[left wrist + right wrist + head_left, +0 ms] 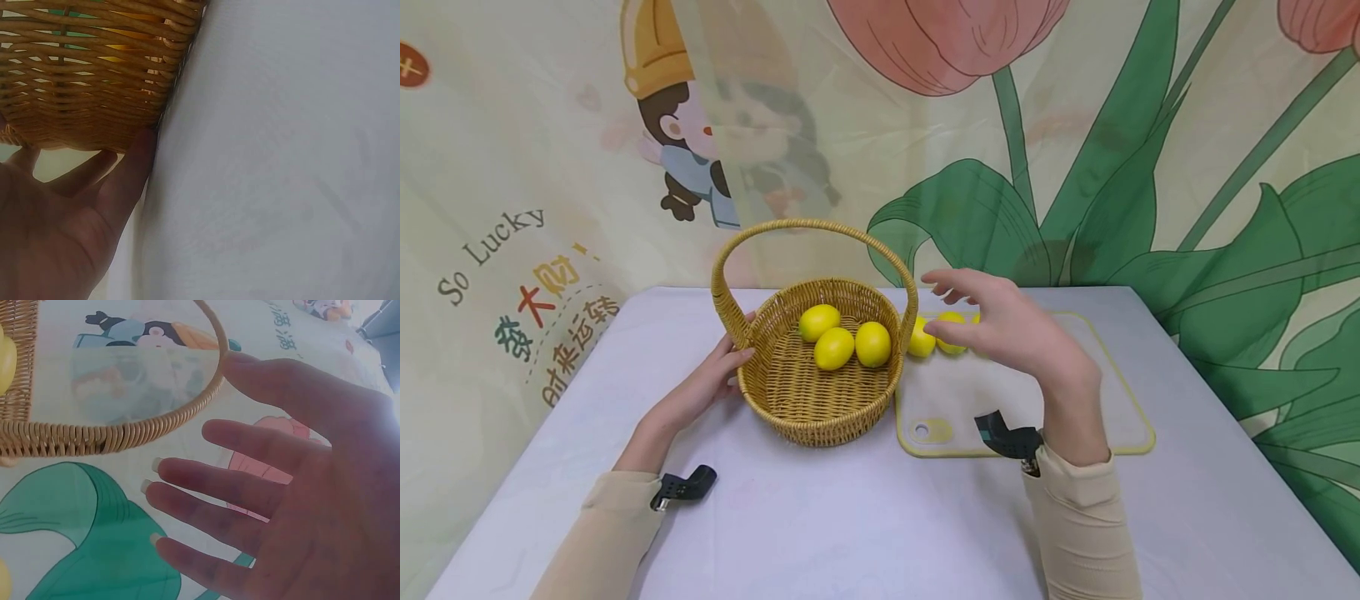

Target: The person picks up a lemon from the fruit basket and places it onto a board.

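Observation:
A wicker basket (pixel 820 417) with a tall arched handle (pixel 808 223) stands on the table, holding three yellow lemons (pixel 834 348). My left hand (pixel 711 375) rests against the basket's left side near the handle's base. In the left wrist view, extended fingers (pixel 128 178) touch the lower outer wall of the woven basket (pixel 81 94). My right hand (pixel 1000 321) is raised just right of the handle, fingers spread and holding nothing. Beneath it, more lemons (pixel 921 340) lie along the back of a cutting board (pixel 1000 400); the hand partly covers them.
The pale cutting board with a yellow-green edge lies directly right of the basket. A white cloth (pixel 820 517) covers the table. Behind hangs a printed backdrop (pixel 955 192) with tulips and cartoon figures, close to the table's far edge.

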`<state>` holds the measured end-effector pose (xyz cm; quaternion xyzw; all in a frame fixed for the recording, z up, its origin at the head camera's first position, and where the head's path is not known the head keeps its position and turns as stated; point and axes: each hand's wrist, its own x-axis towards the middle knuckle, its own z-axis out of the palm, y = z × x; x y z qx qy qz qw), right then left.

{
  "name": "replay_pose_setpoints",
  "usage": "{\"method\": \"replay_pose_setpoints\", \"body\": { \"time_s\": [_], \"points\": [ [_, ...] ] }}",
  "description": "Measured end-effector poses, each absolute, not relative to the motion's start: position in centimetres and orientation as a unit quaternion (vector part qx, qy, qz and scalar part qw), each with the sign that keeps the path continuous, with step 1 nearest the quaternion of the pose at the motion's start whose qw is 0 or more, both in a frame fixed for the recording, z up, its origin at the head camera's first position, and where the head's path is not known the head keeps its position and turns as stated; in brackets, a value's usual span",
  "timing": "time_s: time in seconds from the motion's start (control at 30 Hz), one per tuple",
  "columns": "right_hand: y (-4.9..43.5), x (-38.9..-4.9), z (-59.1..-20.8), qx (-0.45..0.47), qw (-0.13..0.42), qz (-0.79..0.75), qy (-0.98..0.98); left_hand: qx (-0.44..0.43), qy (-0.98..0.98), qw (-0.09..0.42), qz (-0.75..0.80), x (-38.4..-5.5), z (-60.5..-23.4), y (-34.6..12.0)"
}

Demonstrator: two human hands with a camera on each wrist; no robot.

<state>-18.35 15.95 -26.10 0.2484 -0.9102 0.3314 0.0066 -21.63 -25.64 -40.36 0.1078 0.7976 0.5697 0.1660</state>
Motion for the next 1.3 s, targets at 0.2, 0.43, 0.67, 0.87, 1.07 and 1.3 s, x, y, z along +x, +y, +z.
{"method": "replay_pose_setpoints", "body": {
  "time_s": [0.2, 0.43, 0.67, 0.87, 1.07, 1.3],
  "points": [
    [15.1, -17.7, -25.9, 0.264, -0.015, 0.316, -0.911, 0.104, 0.804, 0.165, 0.562, -21.6, -40.3, -25.6],
    [13.4, -17.3, -26.2, 0.293, -0.022, 0.295, -0.909, 0.107, 0.805, 0.165, 0.56, -21.7, -40.3, -25.7],
    [11.3, -17.8, -27.3, 0.31, -0.062, 0.274, -0.908, 0.107, 0.805, 0.165, 0.56, -21.6, -40.3, -25.7],
    [9.9, -18.4, -28.4, 0.32, -0.088, 0.267, -0.905, 0.108, 0.805, 0.164, 0.56, -21.6, -40.2, -25.7],
    [8.9, -19.1, -29.6, 0.316, -0.099, 0.259, -0.907, 0.103, 0.81, 0.162, 0.553, -21.6, -40.1, -25.7],
    [8.1, -20.3, -31.3, 0.313, -0.114, 0.249, -0.909, 0.101, 0.806, 0.167, 0.559, -21.6, -40.2, -25.7]
  ]
}}
